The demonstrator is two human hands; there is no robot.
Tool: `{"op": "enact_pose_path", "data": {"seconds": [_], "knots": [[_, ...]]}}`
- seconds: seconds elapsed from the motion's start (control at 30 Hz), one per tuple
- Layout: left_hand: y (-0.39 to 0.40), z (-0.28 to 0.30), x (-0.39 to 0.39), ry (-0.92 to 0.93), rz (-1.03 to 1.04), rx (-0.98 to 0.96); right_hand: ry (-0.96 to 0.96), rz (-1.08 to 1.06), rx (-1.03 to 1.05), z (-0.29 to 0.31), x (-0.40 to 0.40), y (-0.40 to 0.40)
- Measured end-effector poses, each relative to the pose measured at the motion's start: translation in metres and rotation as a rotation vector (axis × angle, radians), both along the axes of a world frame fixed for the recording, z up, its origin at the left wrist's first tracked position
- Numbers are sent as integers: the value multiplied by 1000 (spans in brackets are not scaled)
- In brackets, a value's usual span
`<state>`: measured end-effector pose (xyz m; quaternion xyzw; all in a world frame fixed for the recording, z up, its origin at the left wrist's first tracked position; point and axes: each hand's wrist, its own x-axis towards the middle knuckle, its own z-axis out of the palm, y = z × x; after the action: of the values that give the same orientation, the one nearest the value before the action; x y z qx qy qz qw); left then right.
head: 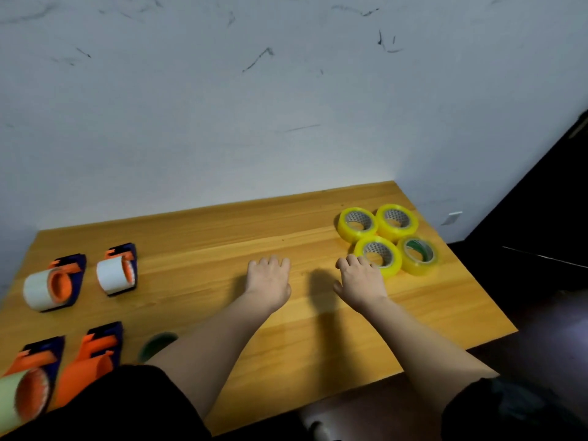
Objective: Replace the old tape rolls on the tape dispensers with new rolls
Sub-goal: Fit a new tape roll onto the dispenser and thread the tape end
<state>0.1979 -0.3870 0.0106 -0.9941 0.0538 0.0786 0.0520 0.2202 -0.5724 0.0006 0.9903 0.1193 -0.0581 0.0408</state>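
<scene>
Forearms reach straight out over the wooden desk [222,237], palms down. The left hand [270,281] lies flat at mid-desk, fingers relaxed, its grip released and holding nothing. The right hand [361,280], likewise released, has its fingertips at the nearest of four yellow tape rolls [389,238] clustered at far right. Four orange-and-blue dispensers [117,270] sit well apart at left.

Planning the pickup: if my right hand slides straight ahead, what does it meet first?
The right hand would likely meet the nearest yellow tape roll first; its fingertips look already at the rim, though contact is unclear.
</scene>
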Motion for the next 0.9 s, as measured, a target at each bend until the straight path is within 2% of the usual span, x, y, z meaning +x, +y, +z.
{"op": "enact_pose_path", "data": {"seconds": [0.23,0.47,0.53,0.9], "knots": [[-65,-5,33,10,-36,15,32,-25,4,-9,30,-65],[-161,-26,67,49,43,-35,145,112,-22,-28,80,-146],[-207,-30,82,72,137,-41,175,213,-39,-30,110,-184],[-222,-50,85,154,213,-19,227,366,-120,-58,116,-180]]}}
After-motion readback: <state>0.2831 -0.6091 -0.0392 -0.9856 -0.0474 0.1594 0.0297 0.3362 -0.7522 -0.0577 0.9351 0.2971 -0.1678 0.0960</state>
